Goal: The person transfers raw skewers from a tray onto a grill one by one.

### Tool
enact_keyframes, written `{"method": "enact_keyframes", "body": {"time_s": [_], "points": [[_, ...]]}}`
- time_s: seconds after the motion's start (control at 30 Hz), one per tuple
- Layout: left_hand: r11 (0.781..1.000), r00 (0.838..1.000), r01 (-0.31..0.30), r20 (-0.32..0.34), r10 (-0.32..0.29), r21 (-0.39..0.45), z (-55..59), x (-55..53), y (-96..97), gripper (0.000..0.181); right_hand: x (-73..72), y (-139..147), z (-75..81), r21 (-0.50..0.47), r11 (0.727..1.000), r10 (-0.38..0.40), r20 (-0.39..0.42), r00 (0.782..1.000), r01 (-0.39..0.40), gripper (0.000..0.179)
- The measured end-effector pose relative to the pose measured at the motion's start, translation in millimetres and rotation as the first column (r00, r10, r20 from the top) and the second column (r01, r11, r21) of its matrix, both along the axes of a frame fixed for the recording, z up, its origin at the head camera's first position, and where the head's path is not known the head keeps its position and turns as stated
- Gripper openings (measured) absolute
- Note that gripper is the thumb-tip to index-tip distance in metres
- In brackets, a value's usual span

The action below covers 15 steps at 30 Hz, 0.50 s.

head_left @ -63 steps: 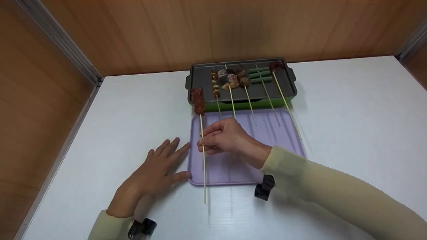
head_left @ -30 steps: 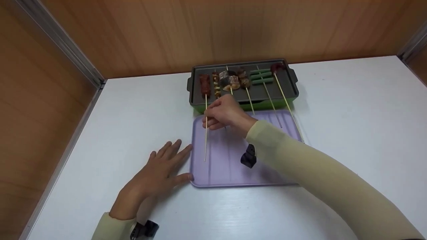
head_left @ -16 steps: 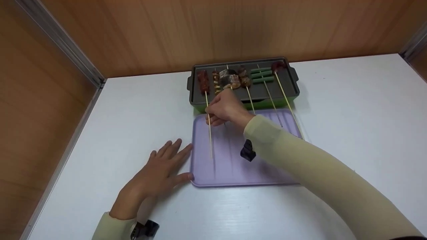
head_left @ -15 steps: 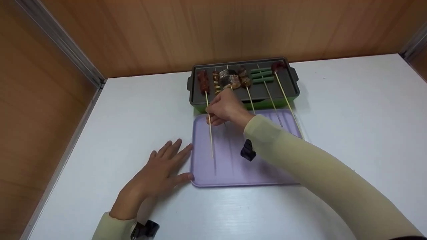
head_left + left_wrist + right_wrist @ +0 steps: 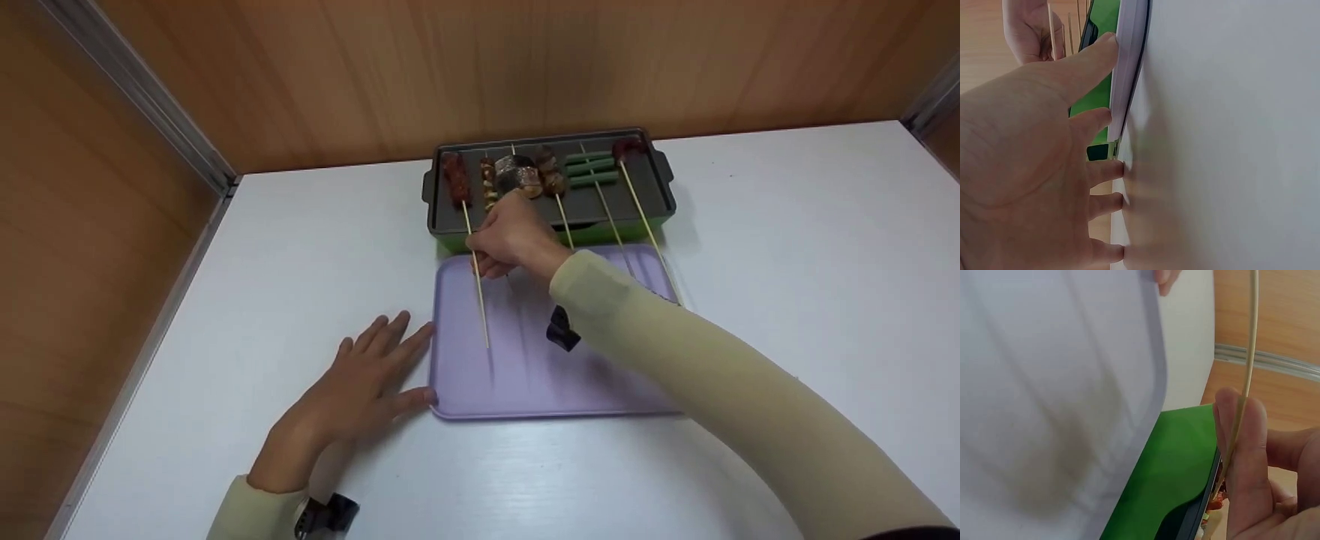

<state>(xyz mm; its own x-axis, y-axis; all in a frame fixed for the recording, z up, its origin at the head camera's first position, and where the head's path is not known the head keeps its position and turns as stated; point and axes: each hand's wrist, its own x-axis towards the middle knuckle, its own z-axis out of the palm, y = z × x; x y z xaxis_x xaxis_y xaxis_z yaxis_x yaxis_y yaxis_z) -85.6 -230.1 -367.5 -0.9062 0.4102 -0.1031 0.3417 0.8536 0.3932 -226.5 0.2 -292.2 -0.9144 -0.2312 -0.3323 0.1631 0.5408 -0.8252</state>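
Observation:
My right hand (image 5: 510, 236) pinches the bamboo stick of a red meat skewer (image 5: 456, 180) between thumb and fingers. The meat end is over the left part of a dark grill plate (image 5: 450, 219) on a green base, and the stick's tail slants above a purple tray (image 5: 510, 390). In the right wrist view, the stick (image 5: 1252, 326) runs between the fingers. My left hand (image 5: 352, 390) lies with fingers spread on the table, thumb and index fingertip at the tray's left edge. The left wrist view shows those fingertips against the tray's side (image 5: 1129, 67).
On the plate, right of the meat, lie a small mixed skewer (image 5: 489, 184), a fish skewer (image 5: 517, 174), a brown ball skewer (image 5: 551, 172), a green vegetable skewer (image 5: 592, 169) and a dark red one (image 5: 627, 148). A wooden wall (image 5: 525, 67) stands behind.
My right hand has carried the red meat skewer forward from over the tray to the grill's left side, then shifted it slightly forward, its tail swinging right. The left hand stays at the tray edge.

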Motion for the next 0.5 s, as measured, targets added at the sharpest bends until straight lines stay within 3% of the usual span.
{"method": "enact_keyframes", "body": {"time_s": [0.17, 0.5], "points": [[1.000, 1.000, -0.003, 0.014, 0.003, 0.020, 0.1, -0.1, 0.5, 0.078, 1.8, 0.2, 0.5, 0.054, 0.998, 0.042, -0.048, 0.998, -0.039, 0.020], [1.000, 1.000, -0.004, 0.018, 0.004, 0.016, 0.5, -1.1, 0.3, 0.079, 2.7, 0.6, 2.0, 0.067, 0.997, 0.048, -0.026, 0.999, -0.046, 0.020]]}}
